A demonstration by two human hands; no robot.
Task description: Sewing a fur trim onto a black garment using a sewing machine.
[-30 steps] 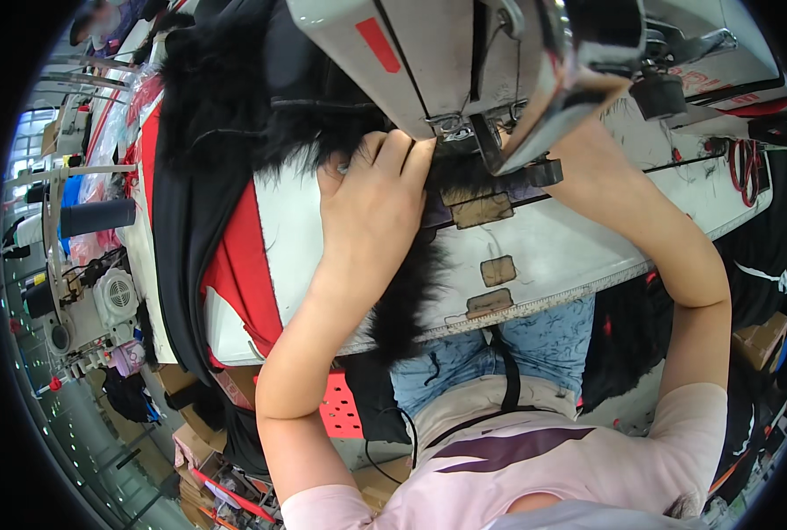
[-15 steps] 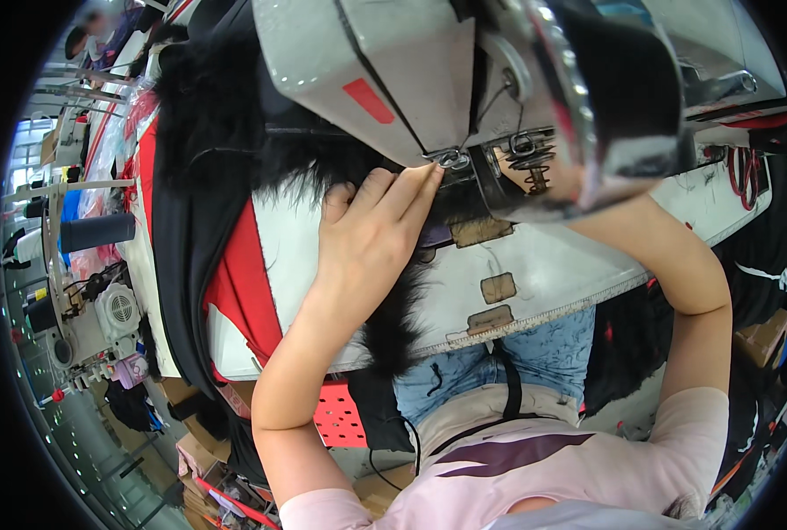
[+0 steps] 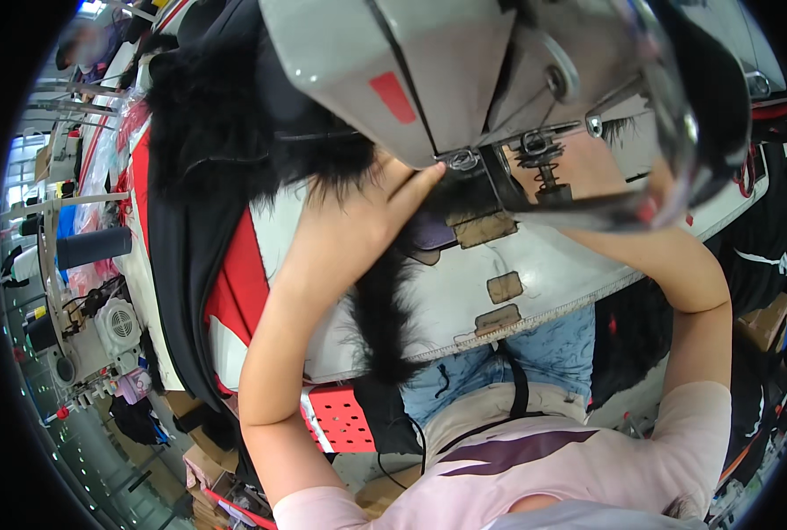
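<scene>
A grey-white sewing machine head (image 3: 349, 53) fills the upper middle. Black fur (image 3: 226, 115) lies to its left and under it, with a strip (image 3: 380, 327) trailing toward the table's front edge. My left hand (image 3: 358, 208) is closed at the fur, left of the needle area. One digit points at the small metal parts there; the other fingers are mostly covered by fur. My right hand (image 3: 579, 163) is largely behind the machine head, with skin showing through a gap beside a spring (image 3: 548, 172). Its fingers cannot be made out.
The white table (image 3: 570, 265) has brownish patches near the machine. Red cloth (image 3: 239, 283) and black cloth (image 3: 190, 265) hang over its left side. A perforated red panel (image 3: 340, 420) is below. Another machine with a round motor (image 3: 118, 322) stands at far left, near a blurred person (image 3: 84, 44).
My left hand has shifted slightly left and its fingers have slid under the fur, which now covers them. The machine head appears farther right, and more skin shows through its gap.
</scene>
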